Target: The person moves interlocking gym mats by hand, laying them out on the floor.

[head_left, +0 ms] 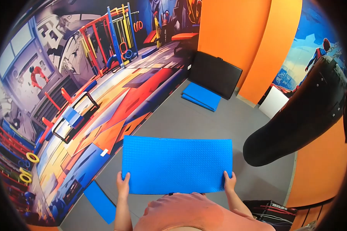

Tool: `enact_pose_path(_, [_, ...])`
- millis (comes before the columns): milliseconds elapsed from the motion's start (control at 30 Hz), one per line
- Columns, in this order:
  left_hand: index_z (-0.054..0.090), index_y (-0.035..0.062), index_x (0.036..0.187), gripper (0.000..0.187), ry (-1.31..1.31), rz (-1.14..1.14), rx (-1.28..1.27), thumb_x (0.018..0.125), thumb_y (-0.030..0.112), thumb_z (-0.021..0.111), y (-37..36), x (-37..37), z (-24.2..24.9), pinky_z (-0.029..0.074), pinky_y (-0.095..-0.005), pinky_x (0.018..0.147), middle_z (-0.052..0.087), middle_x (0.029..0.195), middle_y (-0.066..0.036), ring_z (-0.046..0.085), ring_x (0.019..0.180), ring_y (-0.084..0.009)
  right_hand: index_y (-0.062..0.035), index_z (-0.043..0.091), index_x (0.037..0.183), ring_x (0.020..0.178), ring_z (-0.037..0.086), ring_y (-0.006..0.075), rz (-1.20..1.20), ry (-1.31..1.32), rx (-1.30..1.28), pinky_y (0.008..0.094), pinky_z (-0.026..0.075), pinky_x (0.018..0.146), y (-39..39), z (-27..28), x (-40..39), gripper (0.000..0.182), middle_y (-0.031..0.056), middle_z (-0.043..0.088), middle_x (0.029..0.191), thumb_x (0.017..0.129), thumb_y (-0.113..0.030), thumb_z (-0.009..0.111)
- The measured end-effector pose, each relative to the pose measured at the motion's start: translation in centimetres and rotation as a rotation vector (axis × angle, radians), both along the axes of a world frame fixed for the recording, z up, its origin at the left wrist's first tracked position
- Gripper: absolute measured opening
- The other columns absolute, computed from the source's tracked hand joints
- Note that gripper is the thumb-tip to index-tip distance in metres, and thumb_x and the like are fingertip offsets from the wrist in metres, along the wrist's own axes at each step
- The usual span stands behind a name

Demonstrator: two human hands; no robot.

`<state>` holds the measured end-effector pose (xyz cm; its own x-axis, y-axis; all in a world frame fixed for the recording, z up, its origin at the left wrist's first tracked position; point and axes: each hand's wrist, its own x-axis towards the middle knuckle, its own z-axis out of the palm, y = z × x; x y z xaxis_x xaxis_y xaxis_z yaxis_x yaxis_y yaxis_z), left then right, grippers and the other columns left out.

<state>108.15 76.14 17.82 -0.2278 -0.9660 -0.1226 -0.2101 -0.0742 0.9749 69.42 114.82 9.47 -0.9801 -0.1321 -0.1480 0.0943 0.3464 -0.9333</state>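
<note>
A blue textured foam mat (177, 164) is held up in front of my body, its long side running left to right. My left hand (123, 184) grips its left edge near the lower corner, thumb on the near face. At the right edge, my right hand (229, 181) holds it the same way. The fingers behind the mat are partly hidden. Below and left of the mat, a blue strip of matting (99, 202) lies on the grey floor near the mural wall.
Folded blue mats (201, 96) lie by a black padded panel (216, 73) leaning on the orange wall (231, 34). A black punching bag (293, 119) hangs at right. A black box (272, 213) stands at lower right. A gym mural (88, 96) covers the left wall.
</note>
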Motion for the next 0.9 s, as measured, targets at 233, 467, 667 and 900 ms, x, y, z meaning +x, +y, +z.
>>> enact_pose_path(233, [0.060,-0.0002,0.122,0.035,-0.166,-0.180,-0.012,0.097,0.022,0.070,-6.5,-7.3,-2.5,0.051,-0.0327,0.084,0.069,0.104,-0.009,0.064,0.093,-0.0163,0.0045,0.067,0.105,0.087,0.066,0.0200,-0.126,-0.024,0.079,0.0372,0.052,0.081,-1.7,-1.8,-2.0,0.039,0.0129,0.073,0.096,0.092,-0.031,0.074])
enact_pose_path(467, [0.059,-0.0023,0.125,0.036,-0.065,-0.298,-0.075,0.098,0.021,0.067,-15.7,-17.9,-2.6,0.050,-0.0345,0.091,0.067,0.113,-0.011,0.063,0.103,-0.0185,0.0027,0.067,0.107,0.087,0.063,0.0172,-0.167,-0.038,0.011,0.0352,0.051,0.081,-8.1,-3.2,-10.5,0.034,0.0103,0.071,0.096,0.095,-0.029,0.072])
enact_pose_path(667, [0.057,-0.0030,0.131,0.041,-0.089,-0.312,-0.079,0.099,0.020,0.066,-23.3,-27.8,-2.4,0.047,-0.0342,0.096,0.065,0.119,-0.012,0.062,0.109,-0.0198,0.0016,0.067,0.102,0.086,0.066,0.0198,-0.206,0.013,0.024,0.0369,0.052,0.081,-15.9,-0.5,-21.0,0.040,0.0123,0.072,0.094,0.093,-0.037,0.073])
enact_pose_path(900, [0.057,-0.0028,0.133,0.040,-0.126,-0.218,-0.019,0.100,0.019,0.064,-27.8,-34.8,-5.6,0.046,-0.0339,0.097,0.064,0.123,-0.012,0.060,0.112,-0.0195,0.0004,0.067,0.103,0.085,0.067,0.0193,-0.146,-0.052,0.081,0.0373,0.052,0.079,-22.1,-1.4,-30.7,0.041,0.0123,0.073,0.094,0.092,-0.039,0.074])
